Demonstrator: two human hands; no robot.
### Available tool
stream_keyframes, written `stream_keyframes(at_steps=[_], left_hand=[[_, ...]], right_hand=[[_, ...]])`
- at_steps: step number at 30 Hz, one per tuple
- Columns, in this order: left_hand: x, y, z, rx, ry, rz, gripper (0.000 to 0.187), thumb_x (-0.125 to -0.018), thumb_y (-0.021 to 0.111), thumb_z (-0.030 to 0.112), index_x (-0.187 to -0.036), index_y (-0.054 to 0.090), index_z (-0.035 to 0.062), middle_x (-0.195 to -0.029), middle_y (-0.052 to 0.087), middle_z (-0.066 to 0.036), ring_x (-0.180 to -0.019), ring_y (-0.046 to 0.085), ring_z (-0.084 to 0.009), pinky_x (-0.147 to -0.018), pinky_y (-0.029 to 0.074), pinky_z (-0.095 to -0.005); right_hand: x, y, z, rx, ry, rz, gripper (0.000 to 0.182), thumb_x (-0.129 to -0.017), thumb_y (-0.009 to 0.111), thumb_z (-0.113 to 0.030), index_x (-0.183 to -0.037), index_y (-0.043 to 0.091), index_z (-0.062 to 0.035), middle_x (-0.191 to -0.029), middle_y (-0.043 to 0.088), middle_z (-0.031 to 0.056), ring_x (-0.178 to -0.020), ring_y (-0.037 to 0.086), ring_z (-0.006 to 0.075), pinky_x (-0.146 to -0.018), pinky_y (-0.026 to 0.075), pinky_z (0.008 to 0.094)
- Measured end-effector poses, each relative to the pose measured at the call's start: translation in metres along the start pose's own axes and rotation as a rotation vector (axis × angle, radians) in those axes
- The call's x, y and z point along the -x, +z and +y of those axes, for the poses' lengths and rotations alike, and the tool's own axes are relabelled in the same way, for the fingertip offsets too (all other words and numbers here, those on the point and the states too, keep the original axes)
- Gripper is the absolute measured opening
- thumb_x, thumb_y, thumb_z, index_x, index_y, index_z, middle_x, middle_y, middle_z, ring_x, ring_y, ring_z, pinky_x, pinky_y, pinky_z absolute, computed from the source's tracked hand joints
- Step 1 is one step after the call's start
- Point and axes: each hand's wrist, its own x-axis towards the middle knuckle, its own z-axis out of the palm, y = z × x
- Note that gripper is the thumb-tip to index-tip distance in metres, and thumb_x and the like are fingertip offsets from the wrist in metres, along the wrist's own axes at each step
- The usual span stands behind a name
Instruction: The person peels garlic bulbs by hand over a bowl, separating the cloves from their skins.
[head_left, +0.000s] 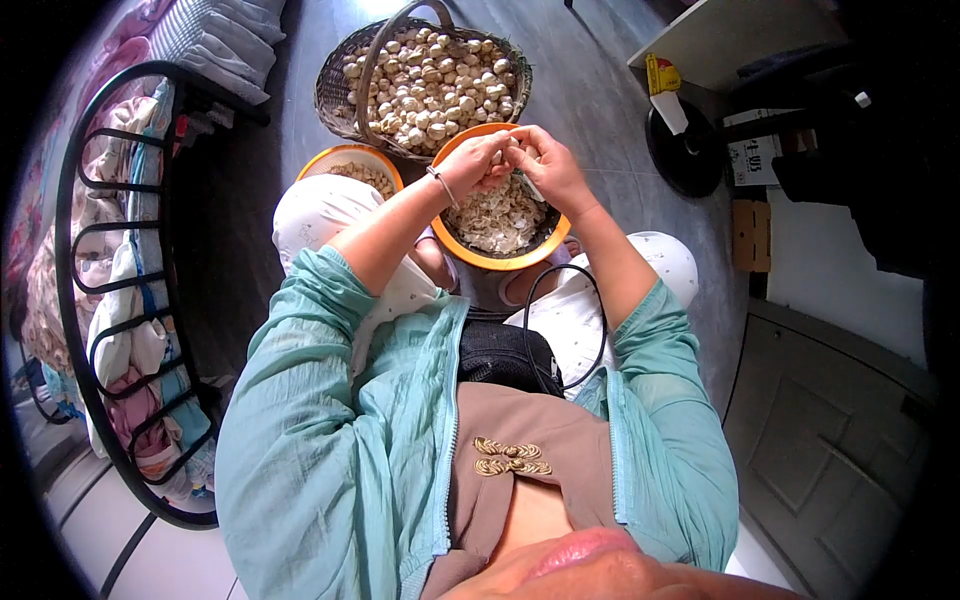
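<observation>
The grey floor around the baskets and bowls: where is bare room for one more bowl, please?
Bare floor lies between the wicker basket and the round black base. A narrower strip separates the basket from the black metal frame. Crowded: where basket, small bowl and large bowl meet, under the left hand and right hand.

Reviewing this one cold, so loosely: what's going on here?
A seated person's left hand and right hand meet over an orange-rimmed bowl of papery skins, fingers at a small, mostly hidden piece. Beyond it, a wicker basket holds many pale bulbs, apparently garlic. A smaller bowl to the left holds small pale pieces.
</observation>
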Motion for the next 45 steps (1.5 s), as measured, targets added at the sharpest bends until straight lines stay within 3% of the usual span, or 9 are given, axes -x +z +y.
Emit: stream_keyframes(at_steps=[6,9,11,14,25,29,35,37,45], left_hand=[[-0.004,-0.003,-0.012,-0.059,0.116,0.035,0.027,-0.094,0.036,0.031,-0.079,0.048,0.0119,-0.057,0.034,0.005,-0.045,0.028,-0.0061,-0.040,0.022,-0.0212],[0.000,-0.003,-0.009,-0.059,0.128,-0.004,0.027,-0.094,0.036,0.030,-0.078,0.048,0.0117,-0.056,0.032,0.006,-0.045,0.027,-0.0058,-0.040,0.021,-0.0214],[0.001,-0.002,-0.004,-0.015,0.084,-0.008,0.026,-0.093,0.037,0.029,-0.077,0.048,0.0114,-0.056,0.033,0.006,-0.045,0.027,-0.0056,-0.040,0.021,-0.0211],[0.002,0.002,0.002,0.027,0.040,0.015,0.024,-0.092,0.041,0.024,-0.074,0.048,0.0105,-0.055,0.036,0.005,-0.045,0.030,-0.0050,-0.040,0.022,-0.0204],[-0.005,-0.008,-0.014,0.119,-0.073,0.075,0.025,-0.091,0.044,0.021,-0.095,0.061,0.0033,-0.067,0.053,0.000,-0.051,0.045,-0.0077,-0.045,0.037,-0.0176],[-0.010,-0.003,-0.020,0.314,-0.308,0.073,0.037,-0.093,0.033,0.035,-0.096,0.057,0.0066,-0.081,0.058,-0.003,-0.068,0.056,-0.0117,-0.060,0.049,-0.0213],[-0.015,-0.008,-0.033,0.218,-0.142,-0.078,0.032,-0.092,0.035,0.034,-0.107,0.049,0.0096,-0.088,0.057,-0.003,-0.075,0.058,-0.0126,-0.055,0.047,-0.0220],[-0.002,-0.003,-0.015,0.461,-0.219,-0.197,0.032,-0.093,0.035,0.035,-0.097,0.051,0.0073,-0.078,0.057,-0.007,-0.063,0.057,-0.0124,-0.038,0.039,-0.0175],[-0.010,-0.008,-0.017,0.560,-0.318,-0.193,0.032,-0.092,0.043,0.034,-0.079,0.054,0.0065,-0.068,0.054,-0.006,-0.047,0.044,-0.0084,-0.033,0.029,-0.0161]], right_hand=[[0.003,0.008,0.003,0.149,-0.105,0.072,0.020,-0.089,0.054,-0.017,-0.101,0.052,-0.0007,-0.082,0.059,0.0047,-0.076,0.057,0.0112,-0.071,0.047,0.0265],[0.001,0.010,0.007,-0.098,-0.112,0.081,0.017,-0.091,0.051,-0.018,-0.100,0.052,-0.0031,-0.078,0.057,0.0025,-0.067,0.054,0.0096,-0.062,0.046,0.0238],[0.000,0.004,0.004,-0.519,0.223,-0.037,0.014,-0.093,0.048,-0.021,-0.095,0.051,-0.0071,-0.072,0.052,-0.0008,-0.056,0.046,0.0057,-0.049,0.039,0.0184],[0.004,-0.002,-0.002,-0.822,0.332,-0.028,0.015,-0.094,0.044,-0.024,-0.091,0.050,-0.0105,-0.067,0.046,-0.0035,-0.050,0.037,0.0021,-0.043,0.029,0.0148],[-0.001,-0.016,0.009,-1.304,0.372,-0.025,0.042,-0.097,0.031,-0.038,-0.100,0.053,-0.0019,-0.087,0.055,0.0112,-0.065,0.047,0.0132,-0.054,0.040,0.0211],[0.001,-0.006,-0.006,-1.289,0.340,0.014,0.044,-0.097,0.030,-0.039,-0.096,0.054,-0.0019,-0.092,0.055,0.0114,-0.075,0.049,0.0159,-0.068,0.042,0.0259],[0.007,0.006,-0.017,-1.044,0.083,-0.194,0.048,-0.097,0.029,-0.040,-0.089,0.056,-0.0017,-0.095,0.058,0.0114,-0.093,0.052,0.0209,-0.094,0.035,0.0333],[0.005,0.005,-0.022,-1.071,0.048,-0.162,0.048,-0.097,0.029,-0.040,-0.089,0.056,-0.0011,-0.094,0.058,0.0118,-0.094,0.052,0.0212,-0.095,0.035,0.0342],[0.000,-0.015,-0.020,-1.087,0.049,0.072,0.041,-0.096,0.035,-0.037,-0.091,0.057,-0.0027,-0.088,0.061,0.0102,-0.087,0.059,0.0197,-0.086,0.045,0.0336]])
